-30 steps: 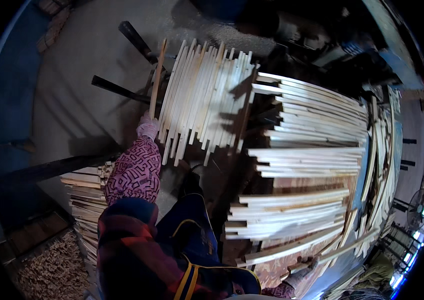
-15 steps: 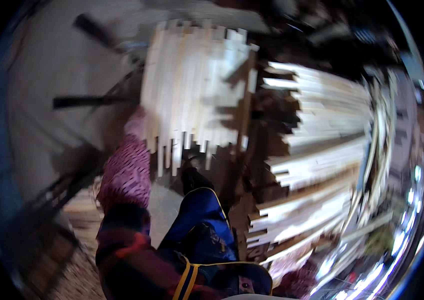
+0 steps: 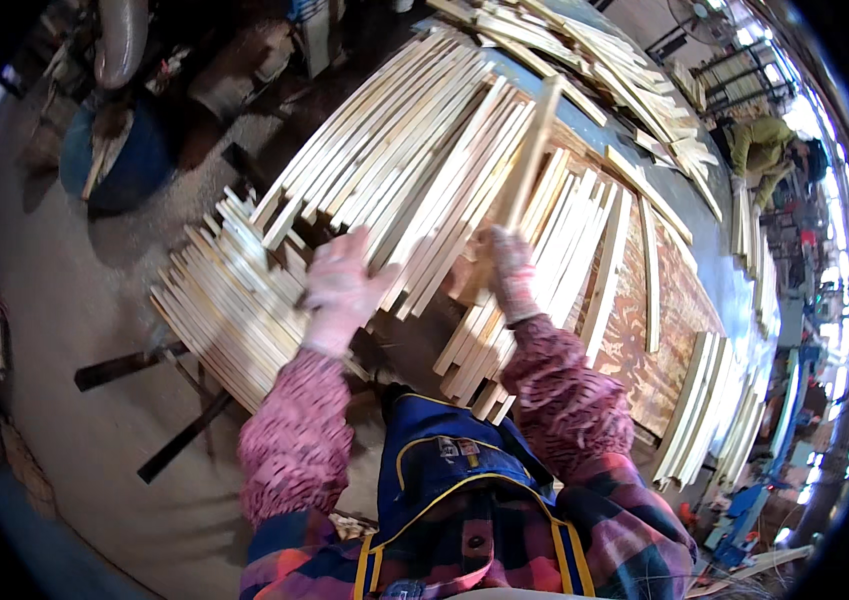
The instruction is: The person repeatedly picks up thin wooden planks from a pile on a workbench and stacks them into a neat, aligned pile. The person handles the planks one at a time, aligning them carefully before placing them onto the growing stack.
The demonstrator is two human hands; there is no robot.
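While the right hand (image 3: 511, 268), fingers closed round it, grips one pale wooden strip (image 3: 530, 150) near its lower end, the strip stands out above the worktop (image 3: 684, 312), long axis running from the near edge toward the far edge, free end pointing away and slightly right. Left hand (image 3: 337, 285) is spread, nothing visibly held, by the near ends of the laid strips (image 3: 389, 130) at the worktop's near edge, contact unclear; another strip stack (image 3: 229, 320) sits just beside, left of the worktop.
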